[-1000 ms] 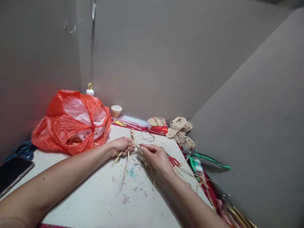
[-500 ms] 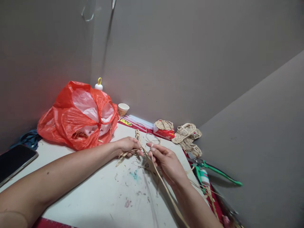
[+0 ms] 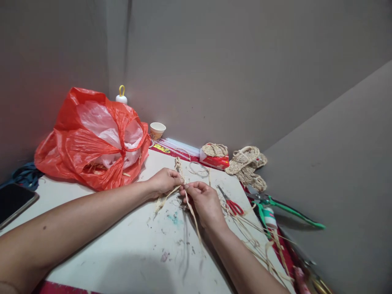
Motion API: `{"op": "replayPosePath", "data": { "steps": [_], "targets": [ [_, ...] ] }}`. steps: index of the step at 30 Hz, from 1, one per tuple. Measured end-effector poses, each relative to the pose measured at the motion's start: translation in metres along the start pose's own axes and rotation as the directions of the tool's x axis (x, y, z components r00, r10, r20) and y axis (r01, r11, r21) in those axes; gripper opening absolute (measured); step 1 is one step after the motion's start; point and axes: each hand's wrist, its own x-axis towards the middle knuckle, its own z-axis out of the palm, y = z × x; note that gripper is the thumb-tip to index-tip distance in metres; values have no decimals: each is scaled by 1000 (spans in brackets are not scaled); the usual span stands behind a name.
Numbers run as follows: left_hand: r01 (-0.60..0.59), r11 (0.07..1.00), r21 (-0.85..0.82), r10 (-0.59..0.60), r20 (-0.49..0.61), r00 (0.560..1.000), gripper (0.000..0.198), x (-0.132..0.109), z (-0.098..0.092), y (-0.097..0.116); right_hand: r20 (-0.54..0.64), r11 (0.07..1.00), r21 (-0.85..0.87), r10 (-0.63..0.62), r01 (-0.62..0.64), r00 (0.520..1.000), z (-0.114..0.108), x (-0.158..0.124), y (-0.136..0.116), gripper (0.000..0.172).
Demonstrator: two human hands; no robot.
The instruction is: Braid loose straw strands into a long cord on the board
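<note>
A short braid of tan straw-like strands (image 3: 178, 164) rises from between my hands over the white board (image 3: 128, 232). My left hand (image 3: 167, 181) is closed around the base of the braid, and loose strand ends hang out below its fingers. My right hand (image 3: 204, 202) touches the left fingertips, its thumb and forefinger pinching a long strand (image 3: 192, 216) that trails down toward me. Just right of that hand lie red-handled scissors (image 3: 234, 205) and a scatter of loose strands (image 3: 251, 237).
A red plastic bag (image 3: 92, 151) fills the back left, with a phone (image 3: 16, 204) in front. Behind are a paper cup (image 3: 157, 130) and a red packet (image 3: 216, 161). Woven straw pieces (image 3: 246, 163) and green-handled shears (image 3: 294, 212) lie right. Grey walls enclose the board.
My right hand has come in against the left, and its strand now hangs shorter and nearer the middle. The scissors have come into sight. The view has shifted slightly.
</note>
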Motion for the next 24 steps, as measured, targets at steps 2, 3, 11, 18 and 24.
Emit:
{"op": "replayPosePath", "data": {
  "steps": [2, 3, 11, 18, 24],
  "targets": [
    [-11, 999, 39, 12, -24, 1000, 15, -1, 1, 1, -23, 1000, -8, 8, -9, 1000, 1, 0, 0, 21],
    [-11, 998, 55, 13, -36, 999, 16, -1, 1, 0, -30, 1000, -12, 7, -8, 1000, 2, 0, 0, 21],
    [-1, 998, 65, 5, -57, 998, 20, 5, -2, -5, -16, 993, -106, -50, 48, 999, 4, 4, -2, 21],
    [54, 998, -40, -58, -104, 993, 18, 4, -1, 0, 106, 902, -359, -218, 242, 970, -5, 7, -7, 23],
    [117, 991, -70, -116, 24, 993, 14, 2, -2, 6, 125, 720, -554, -425, 418, 897, -22, 22, -31, 29]
  ]
}}
